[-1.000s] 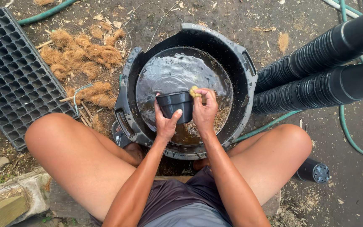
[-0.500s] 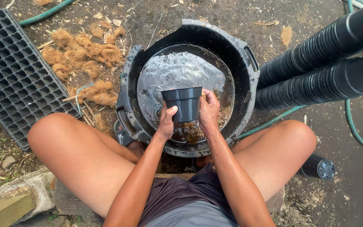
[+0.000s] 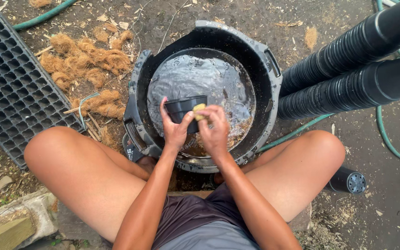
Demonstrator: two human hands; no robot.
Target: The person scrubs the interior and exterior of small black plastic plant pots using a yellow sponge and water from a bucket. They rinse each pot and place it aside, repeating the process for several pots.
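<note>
Black plastic pot (image 3: 184,109) held over water in the tub (image 3: 274,83), centre frame. Left hand (image 3: 174,129) grips its near wall; right hand (image 3: 215,127) pinches a yellow sponge (image 3: 199,110) against the pot's 3 o'clock side. Fibre clumps (image 3: 86,60) at 10 o'clock.

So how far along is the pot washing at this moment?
Done: unclear which stacked black pots are already washed. In hand: left hand holds a small black pot over the water tub; right hand presses a yellowish sponge on it. Left: one pot lies aside.
</note>
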